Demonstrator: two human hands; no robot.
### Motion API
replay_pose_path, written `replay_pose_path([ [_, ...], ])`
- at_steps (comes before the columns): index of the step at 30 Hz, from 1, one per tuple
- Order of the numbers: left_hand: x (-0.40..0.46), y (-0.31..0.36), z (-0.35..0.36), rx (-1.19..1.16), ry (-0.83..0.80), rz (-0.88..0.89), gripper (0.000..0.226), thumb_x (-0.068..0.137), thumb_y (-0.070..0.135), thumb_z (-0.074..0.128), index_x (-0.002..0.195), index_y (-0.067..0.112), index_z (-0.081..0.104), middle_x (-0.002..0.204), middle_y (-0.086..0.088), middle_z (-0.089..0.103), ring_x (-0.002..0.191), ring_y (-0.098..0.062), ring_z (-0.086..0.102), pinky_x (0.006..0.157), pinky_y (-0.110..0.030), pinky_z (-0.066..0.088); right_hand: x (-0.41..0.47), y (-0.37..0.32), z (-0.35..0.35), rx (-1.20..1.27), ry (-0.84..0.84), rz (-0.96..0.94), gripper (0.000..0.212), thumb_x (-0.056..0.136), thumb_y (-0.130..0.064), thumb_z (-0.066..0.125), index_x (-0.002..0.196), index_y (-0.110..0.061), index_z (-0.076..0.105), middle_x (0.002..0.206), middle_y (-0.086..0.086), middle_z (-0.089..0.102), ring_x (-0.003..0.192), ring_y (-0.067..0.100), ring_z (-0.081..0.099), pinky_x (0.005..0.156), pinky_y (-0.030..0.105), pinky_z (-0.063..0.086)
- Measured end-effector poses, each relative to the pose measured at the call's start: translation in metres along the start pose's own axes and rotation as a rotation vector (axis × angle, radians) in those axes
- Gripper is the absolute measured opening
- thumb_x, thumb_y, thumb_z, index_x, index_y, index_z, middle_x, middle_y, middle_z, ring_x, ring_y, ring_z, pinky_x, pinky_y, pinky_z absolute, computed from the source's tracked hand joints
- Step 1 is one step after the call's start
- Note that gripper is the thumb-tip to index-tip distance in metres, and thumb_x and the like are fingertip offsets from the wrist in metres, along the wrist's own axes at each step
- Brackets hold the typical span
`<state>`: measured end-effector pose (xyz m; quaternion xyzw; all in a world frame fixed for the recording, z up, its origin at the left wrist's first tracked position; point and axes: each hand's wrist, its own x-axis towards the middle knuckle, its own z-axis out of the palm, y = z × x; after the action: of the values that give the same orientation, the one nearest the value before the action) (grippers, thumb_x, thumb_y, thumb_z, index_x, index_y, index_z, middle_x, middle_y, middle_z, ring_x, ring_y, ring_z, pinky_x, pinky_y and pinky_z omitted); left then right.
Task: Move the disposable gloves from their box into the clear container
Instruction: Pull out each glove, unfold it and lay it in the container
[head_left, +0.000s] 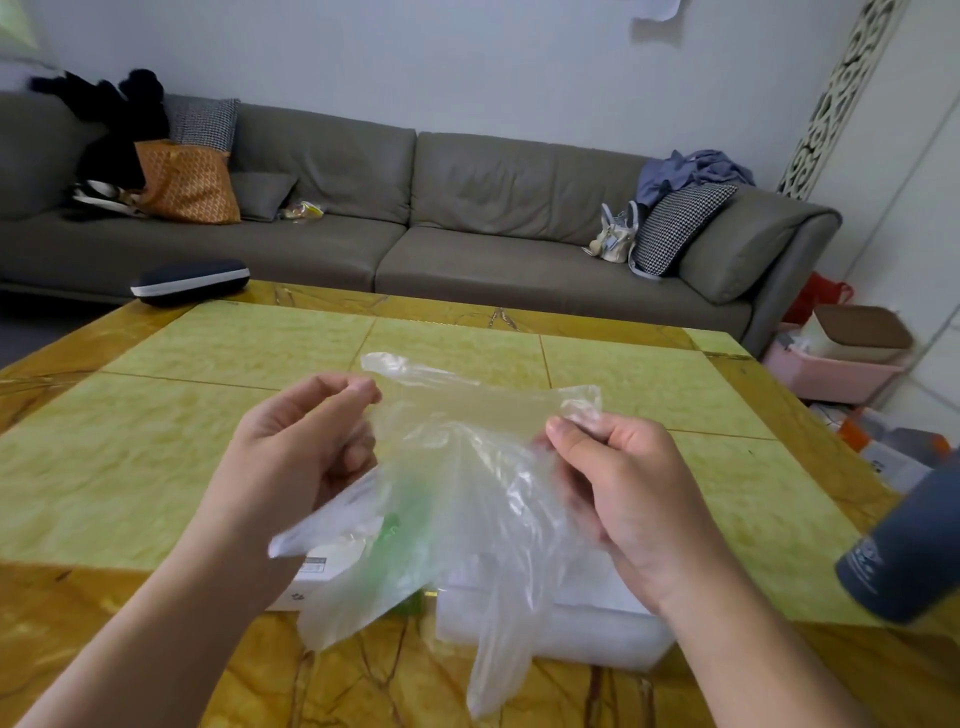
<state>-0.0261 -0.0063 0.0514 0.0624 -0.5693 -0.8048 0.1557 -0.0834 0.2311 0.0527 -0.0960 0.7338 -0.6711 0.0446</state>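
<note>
A thin clear disposable glove (457, 483) hangs stretched between both hands above the table, its fingers dangling down. My left hand (301, 447) pinches its left cuff edge, and my right hand (623, 483) pinches the right edge. Beneath the glove lies the white glove box (322, 561) with green print, partly hidden. To its right sits the clear container (587, 623), blurred behind the plastic and my right wrist.
The yellow-green marble table (208, 415) has a dark glasses case (189, 283) at its far left edge. A dark grey bottle (904, 545) stands at the right edge. A grey sofa (467, 218) with cushions and bags sits behind.
</note>
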Motion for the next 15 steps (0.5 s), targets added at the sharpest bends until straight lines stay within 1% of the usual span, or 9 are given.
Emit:
replay_pose_path([
  [2,0.001,0.003,-0.001,-0.004,0.025,-0.001,0.013,0.093,0.020,0.068,0.098,0.009,0.066,0.066,-0.002,0.046,0.055,-0.014,0.044,0.049,-0.019,0.042,0.003,-0.001,-0.010,-0.021,0.067,0.017,0.031,0.105,-0.024,0.062,0.082,-0.009,0.075,0.053,0.003,0.050,0.044,0.015,0.035,0.042,0.024,0.023],
  [5,0.008,0.011,-0.009,-0.029,0.086,0.054,0.008,0.094,0.020,0.067,0.097,0.013,0.063,0.066,0.002,0.048,0.057,-0.014,0.046,0.052,-0.023,0.044,0.012,0.002,-0.032,-0.176,0.183,0.054,0.036,0.105,-0.025,0.063,0.073,-0.010,0.069,0.048,0.000,0.050,0.040,0.014,0.038,0.039,0.023,0.027],
  [7,0.009,0.022,-0.015,0.045,0.124,0.169,0.015,0.086,0.027,0.072,0.093,0.017,0.064,0.070,0.004,0.051,0.063,-0.013,0.049,0.066,-0.030,0.044,0.017,0.006,-0.044,-0.268,0.239,0.093,0.038,0.104,-0.024,0.063,0.069,-0.010,0.067,0.047,-0.002,0.052,0.039,0.013,0.042,0.040,0.023,0.031],
  [9,0.002,0.032,-0.005,0.254,0.081,0.341,0.010,0.088,0.027,0.072,0.093,0.018,0.069,0.075,0.003,0.056,0.071,-0.014,0.051,0.078,-0.037,0.041,0.020,0.011,-0.051,-0.325,0.247,0.143,0.033,0.101,-0.021,0.063,0.074,-0.002,0.069,0.047,-0.002,0.055,0.040,0.013,0.046,0.040,0.020,0.034],
  [10,-0.003,0.033,0.005,0.376,0.007,0.412,0.004,0.093,0.022,0.069,0.095,0.021,0.072,0.077,0.002,0.060,0.075,-0.016,0.054,0.081,-0.039,0.042,0.020,0.012,-0.051,-0.368,0.220,0.163,0.032,0.099,-0.019,0.063,0.075,0.002,0.067,0.048,-0.001,0.057,0.039,0.013,0.046,0.039,0.019,0.034],
  [11,-0.007,0.031,0.020,0.485,-0.087,0.451,0.009,0.098,0.020,0.065,0.098,0.024,0.074,0.080,0.004,0.064,0.078,-0.017,0.059,0.081,-0.038,0.046,0.019,0.014,-0.050,-0.428,0.184,0.177,0.033,0.098,-0.016,0.061,0.071,0.003,0.065,0.047,-0.001,0.057,0.037,0.012,0.046,0.039,0.018,0.035],
  [12,-0.013,0.026,0.038,0.620,-0.198,0.443,0.014,0.099,0.023,0.062,0.102,0.030,0.074,0.085,0.007,0.069,0.081,-0.015,0.064,0.081,-0.034,0.051,0.018,0.015,-0.049,-0.502,0.142,0.185,0.035,0.097,-0.015,0.060,0.066,0.000,0.064,0.045,-0.001,0.057,0.035,0.011,0.046,0.039,0.017,0.035],
  [13,-0.017,0.019,0.056,0.785,-0.319,0.393,0.016,0.099,0.030,0.060,0.106,0.036,0.073,0.093,0.013,0.072,0.085,-0.007,0.066,0.081,-0.028,0.053,0.017,0.016,-0.047,-0.573,0.104,0.194,0.036,0.096,-0.015,0.060,0.062,-0.003,0.064,0.043,-0.001,0.056,0.034,0.010,0.046,0.039,0.018,0.036],
  [15,-0.017,-0.006,0.083,1.149,-0.497,0.264,0.019,0.101,0.037,0.054,0.112,0.040,0.069,0.103,0.022,0.070,0.091,0.001,0.065,0.081,-0.019,0.054,0.016,0.018,-0.045,-0.665,0.057,0.205,0.040,0.096,-0.018,0.062,0.059,-0.006,0.066,0.043,0.000,0.059,0.033,0.010,0.048,0.041,0.020,0.037],
])
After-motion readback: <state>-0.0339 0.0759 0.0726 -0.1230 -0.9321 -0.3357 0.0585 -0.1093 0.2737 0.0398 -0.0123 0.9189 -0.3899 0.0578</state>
